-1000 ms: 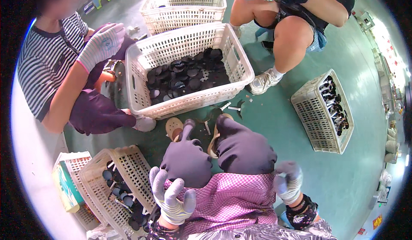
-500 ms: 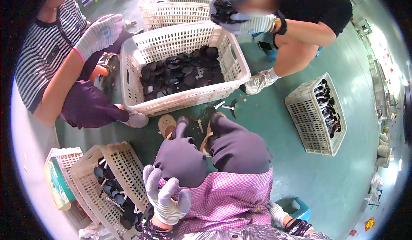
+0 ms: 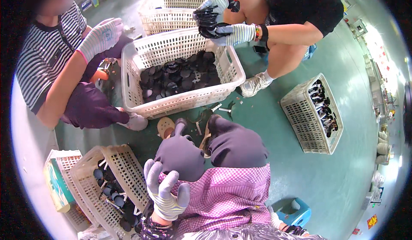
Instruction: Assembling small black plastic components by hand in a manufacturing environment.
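My left hand (image 3: 166, 193), in a grey and white knit glove, is raised beside my left thigh. Its fingers are spread and hold nothing. At my right hip, my right hand (image 3: 274, 217) is partly covered by the pink checked apron (image 3: 231, 193), and its fingers are hidden. Before my feet stands a large white slatted crate (image 3: 180, 105) with many flat black round pieces (image 3: 180, 75) inside. To the left of my left hand, a tilted crate (image 3: 128, 163) holds black round pieces with white stems (image 3: 112, 193).
Across the large crate, a co-worker's gloved hands (image 3: 223, 30) hold several black pieces. Another co-worker's gloved hand (image 3: 101, 40) is at the left. A white crate (image 3: 300, 124) of stemmed pieces stands right. A blue stool (image 3: 298, 212) is beside my right hand. Loose pieces (image 3: 225, 108) lie on the floor.
The co-worker across the crate has brought their hands lower and slightly left, and the black pieces in them now show. My right hand has slipped further behind the apron. My left hand stays spread.
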Demonstrator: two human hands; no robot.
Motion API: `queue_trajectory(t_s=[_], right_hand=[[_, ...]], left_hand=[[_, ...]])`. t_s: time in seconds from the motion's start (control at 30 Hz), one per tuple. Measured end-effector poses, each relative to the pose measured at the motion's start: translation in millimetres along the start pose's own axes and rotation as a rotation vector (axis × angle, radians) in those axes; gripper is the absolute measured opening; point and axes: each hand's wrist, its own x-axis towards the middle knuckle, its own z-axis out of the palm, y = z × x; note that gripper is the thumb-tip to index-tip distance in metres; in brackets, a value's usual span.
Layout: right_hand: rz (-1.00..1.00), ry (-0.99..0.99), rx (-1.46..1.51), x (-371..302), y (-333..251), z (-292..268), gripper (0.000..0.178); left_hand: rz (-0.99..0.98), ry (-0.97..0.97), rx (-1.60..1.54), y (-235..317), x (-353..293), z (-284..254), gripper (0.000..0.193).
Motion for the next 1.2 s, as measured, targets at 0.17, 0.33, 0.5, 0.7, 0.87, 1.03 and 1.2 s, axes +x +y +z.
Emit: queue_trajectory(t_s=[0.17,0.33,0.5,0.7,0.87,1.03,1.2], right_hand=[[-0.102,0.021,-0.096,-11,-6,23,0.051],[-0.191,0.027,-0.161,-20,-6,31,0.051],[-0.281,0.017,-0.225,-27,1,35,0.052],[-0.371,0.008,-0.264,-37,21,37,0.052],[-0.446,-0.004,-0.256,-46,39,42,0.053],[-0.493,-0.028,-0.242,-63,50,47,0.054],[-0.523,-0.124,-0.318,-85,50,56,0.055]], left_hand=[[0.036,-0.003,-0.014,0,0,1,0.052],[0.07,0.06,-0.046,-2,-2,4,0.048],[0.109,0.15,-0.072,-6,-4,-1,0.041],[0.139,0.228,-0.116,-13,-8,-5,0.037],[0.13,0.257,-0.117,-17,-15,-12,0.035],[0.084,0.285,-0.136,-25,-17,-15,0.036],[0.074,0.225,-0.13,-24,-16,-20,0.039]])
